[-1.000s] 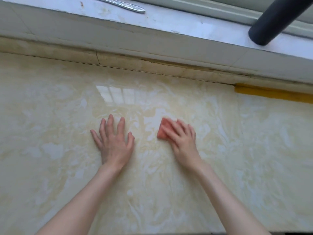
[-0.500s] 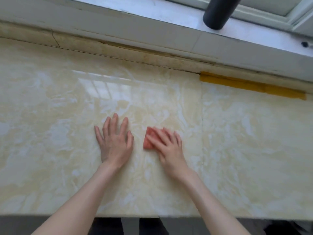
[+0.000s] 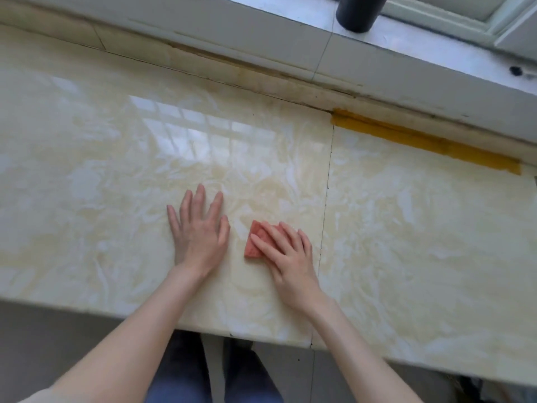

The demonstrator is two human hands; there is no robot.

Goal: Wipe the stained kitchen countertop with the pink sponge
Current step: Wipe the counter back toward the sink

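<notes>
The cream marbled countertop (image 3: pixel 406 228) fills most of the view, glossy with faint yellowish streaks. A pink sponge (image 3: pixel 255 239) lies flat on it near the middle, just left of a seam between two slabs. My right hand (image 3: pixel 287 257) presses down on the sponge with fingers spread over it; only the sponge's left part shows. My left hand (image 3: pixel 199 234) rests flat on the counter to the left of the sponge, fingers apart, holding nothing.
A raised ledge and window sill (image 3: pixel 406 50) run along the back, with a dark cylinder (image 3: pixel 359 11) standing on the sill. A strip of yellow tape (image 3: pixel 421 141) marks the back right joint. The counter's front edge (image 3: pixel 261 335) is close to my body.
The view has pulled back and shifted right, so the counter's front edge and my legs now show. My right hand with the sponge has slid slightly nearer; my left hand stays flat.
</notes>
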